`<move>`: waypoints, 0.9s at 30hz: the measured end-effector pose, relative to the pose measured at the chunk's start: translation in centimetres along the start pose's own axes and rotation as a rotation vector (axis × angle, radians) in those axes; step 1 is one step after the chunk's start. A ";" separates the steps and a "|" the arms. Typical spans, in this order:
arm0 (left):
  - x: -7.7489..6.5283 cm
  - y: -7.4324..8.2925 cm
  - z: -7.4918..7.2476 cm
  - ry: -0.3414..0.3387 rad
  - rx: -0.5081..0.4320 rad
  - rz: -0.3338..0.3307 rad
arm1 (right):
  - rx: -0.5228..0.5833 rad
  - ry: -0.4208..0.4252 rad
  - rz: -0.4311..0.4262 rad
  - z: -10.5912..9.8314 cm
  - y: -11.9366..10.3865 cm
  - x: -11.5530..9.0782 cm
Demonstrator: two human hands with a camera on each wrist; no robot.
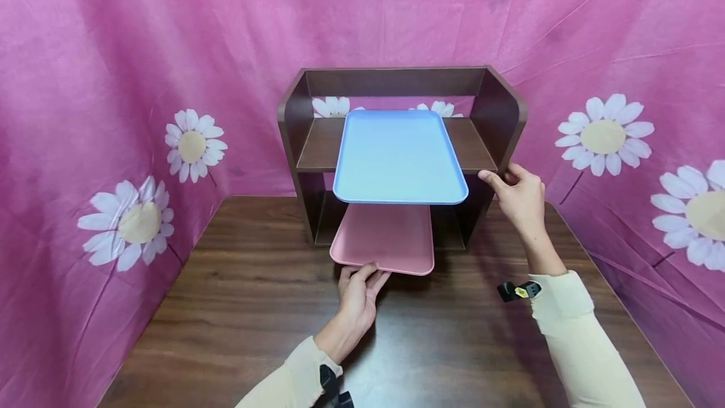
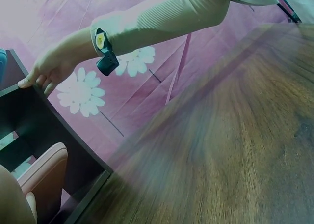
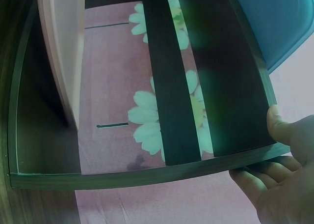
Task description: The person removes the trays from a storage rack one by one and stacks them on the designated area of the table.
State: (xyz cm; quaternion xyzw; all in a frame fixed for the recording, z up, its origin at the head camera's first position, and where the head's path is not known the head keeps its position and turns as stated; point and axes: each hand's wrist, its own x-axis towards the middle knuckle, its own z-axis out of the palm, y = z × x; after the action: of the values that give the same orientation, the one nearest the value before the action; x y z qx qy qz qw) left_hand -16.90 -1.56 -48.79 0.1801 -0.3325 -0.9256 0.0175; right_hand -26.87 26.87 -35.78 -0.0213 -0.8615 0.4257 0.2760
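Observation:
A dark brown two-tier shelf point(image 1: 476, 143) stands at the back of the table. My left hand point(image 1: 358, 298) grips the front edge of a pink tray point(image 1: 385, 238), thumb over the rim and fingers beneath. The tray's rear part lies inside the lower compartment, and its front juts out, tilted. A light blue tray point(image 1: 399, 156) rests on the upper board and overhangs the front. My right hand point(image 1: 521, 197) pinches the shelf's right side panel near the upper board's height; the right wrist view shows the thumb point(image 3: 278, 128) on the front edge and the fingers outside.
The brown wooden table point(image 1: 272, 307) extends in front of the shelf. A pink curtain point(image 1: 396, 11) with white daisies hangs behind and along both sides. Through gaps in the shelf's back, the curtain shows.

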 end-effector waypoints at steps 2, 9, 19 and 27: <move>0.0 0.2 -0.2 0.000 0.018 0.000 | -0.001 -0.001 0.005 0.1 0.0 -0.1; -0.1 0.4 -0.6 -0.009 0.040 -0.003 | -0.008 -0.009 0.013 -0.1 -0.1 -0.1; 0.6 1.5 -0.6 -0.032 0.065 0.017 | -0.004 -0.018 0.016 -0.4 -0.3 0.4; 1.2 2.7 -1.7 -0.037 0.071 0.052 | -0.017 -0.016 0.002 -0.3 -0.2 0.3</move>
State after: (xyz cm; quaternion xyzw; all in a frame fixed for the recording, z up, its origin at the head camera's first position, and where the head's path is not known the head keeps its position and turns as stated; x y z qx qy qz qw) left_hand -17.71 -4.86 -48.74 0.1549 -0.3699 -0.9156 0.0289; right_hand -26.95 27.01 -35.37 -0.0210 -0.8672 0.4190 0.2683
